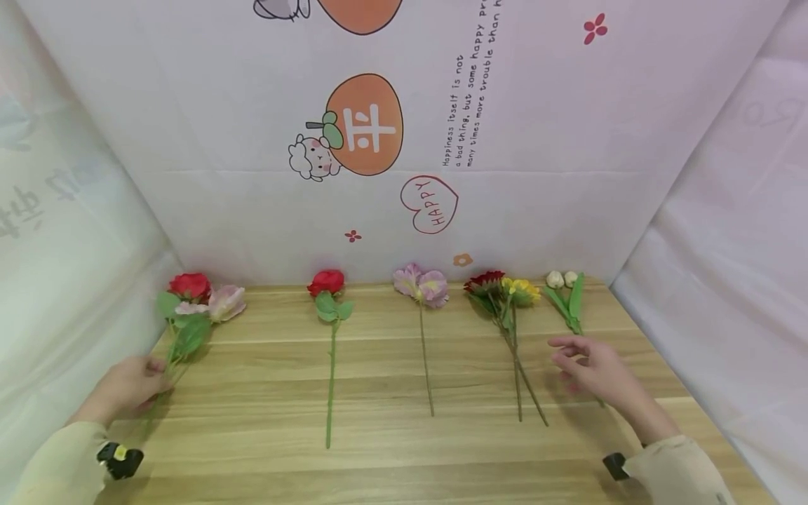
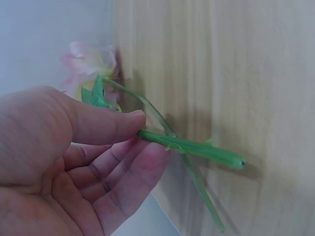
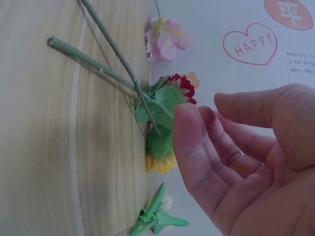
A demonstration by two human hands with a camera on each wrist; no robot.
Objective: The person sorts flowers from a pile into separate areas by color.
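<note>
At the table's left end my left hand (image 1: 135, 382) pinches the thick green stem (image 2: 197, 150) of a red rose (image 1: 191, 286) between thumb and fingers. Across that stem, on the table side, runs the thinner stem of a pale pink flower (image 1: 226, 303), whose head lies beside the rose. My right hand (image 1: 596, 372) hovers over the stem of the white tulips (image 1: 562, 280), fingers loosely bent and nothing between them. Left of it, a dark red flower (image 1: 485, 282) and a yellow flower (image 1: 521, 291) lie with crossed stems (image 3: 110, 71).
A single red rose (image 1: 327, 283) and a light purple flower (image 1: 421, 286) lie apart mid-table, heads toward the back. The wooden table (image 1: 379, 393) meets a printed white backdrop (image 1: 252, 210) behind, with white cloth (image 1: 726, 280) along both sides.
</note>
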